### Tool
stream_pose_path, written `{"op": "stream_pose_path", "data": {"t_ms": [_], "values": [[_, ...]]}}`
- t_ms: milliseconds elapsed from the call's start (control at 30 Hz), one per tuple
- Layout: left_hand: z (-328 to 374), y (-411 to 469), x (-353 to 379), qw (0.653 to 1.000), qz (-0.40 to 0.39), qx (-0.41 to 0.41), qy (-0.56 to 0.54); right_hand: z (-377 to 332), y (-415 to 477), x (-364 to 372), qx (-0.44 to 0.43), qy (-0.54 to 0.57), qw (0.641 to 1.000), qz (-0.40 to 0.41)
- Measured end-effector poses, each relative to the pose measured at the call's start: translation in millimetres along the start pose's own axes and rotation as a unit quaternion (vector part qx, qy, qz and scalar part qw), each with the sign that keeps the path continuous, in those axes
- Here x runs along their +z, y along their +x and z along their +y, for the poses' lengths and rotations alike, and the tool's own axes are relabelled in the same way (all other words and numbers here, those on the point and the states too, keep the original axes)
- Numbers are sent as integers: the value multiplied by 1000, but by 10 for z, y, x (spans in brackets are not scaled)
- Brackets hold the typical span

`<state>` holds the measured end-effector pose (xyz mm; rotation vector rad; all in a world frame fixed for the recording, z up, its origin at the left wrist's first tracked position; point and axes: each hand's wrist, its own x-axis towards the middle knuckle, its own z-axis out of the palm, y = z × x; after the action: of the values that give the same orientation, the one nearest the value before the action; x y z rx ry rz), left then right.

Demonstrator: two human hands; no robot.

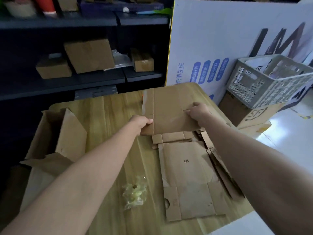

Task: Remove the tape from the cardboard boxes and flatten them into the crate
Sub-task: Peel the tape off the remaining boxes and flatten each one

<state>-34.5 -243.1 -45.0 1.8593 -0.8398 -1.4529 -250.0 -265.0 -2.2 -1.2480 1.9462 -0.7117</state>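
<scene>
A flattened brown cardboard box point(167, 109) lies at the far side of the wooden table point(115, 112). My left hand point(141, 122) grips its near left edge, thumb on top. My right hand point(199, 111) pinches its right edge by a flap slit. A strip of clear tape point(146, 103) runs along the box's left side. Closer to me lies a pile of flattened cardboard point(188, 175). The grey perforated crate point(271, 80) stands off to the right on a cardboard box, with some items inside.
An open cardboard box point(57, 139) sits at the table's left edge. A crumpled ball of yellowish tape point(134, 194) lies near me. Dark shelves point(67, 77) with several sealed boxes stand behind the table. A large white printed board point(220, 39) leans at the back right.
</scene>
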Motion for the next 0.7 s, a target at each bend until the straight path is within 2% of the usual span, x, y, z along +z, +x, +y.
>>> {"op": "stream_pose_path", "data": {"t_ms": [100, 200, 367, 533, 700], "values": [[39, 211, 172, 998, 48, 10, 47, 133, 359, 65, -8, -7, 999, -37], [-64, 409, 343, 994, 54, -15, 95, 387, 681, 234, -1, -19, 996, -84], [-326, 708, 531, 985, 56, -31, 162, 782, 1081, 490, 7, -123, 987, -106], [-464, 943, 729, 972, 80, -27, 221, 996, 1302, 730, -12, -238, 961, -140], [-447, 1078, 813, 954, 109, -9, 278, 1025, 1412, 806, -16, -237, 958, -163]]}}
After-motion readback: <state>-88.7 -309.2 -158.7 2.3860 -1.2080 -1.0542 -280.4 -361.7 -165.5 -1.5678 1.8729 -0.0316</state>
